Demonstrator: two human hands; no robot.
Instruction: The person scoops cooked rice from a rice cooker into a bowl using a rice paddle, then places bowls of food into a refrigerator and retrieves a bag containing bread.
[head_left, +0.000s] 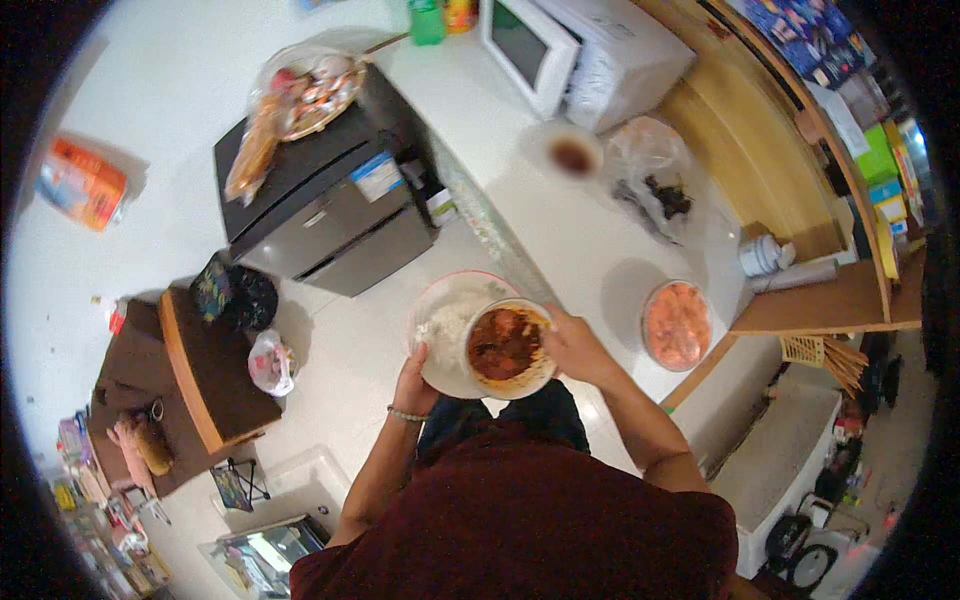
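Note:
My left hand (415, 386) grips the near left edge of a wide white bowl (476, 283) with a thin red rim. White rice (456, 321) lies in it. In my right hand (574, 346) is a smaller white bowl (534, 381), held by its right side. It contains chunky food in a red-brown sauce (504, 345), which also smears the inner wall. The smaller bowl overlaps the right part of the wide one in this view; I cannot tell whether they touch. Both are in front of my body, above the floor.
On the white counter (555, 225) to the right are a round container of orange-pink food (677, 325), a plastic bag with dark contents (660, 187), a blurred bowl of dark liquid (574, 154) and a microwave (529, 49). A dark refrigerator (337, 232) bears a basket of packets (322, 94).

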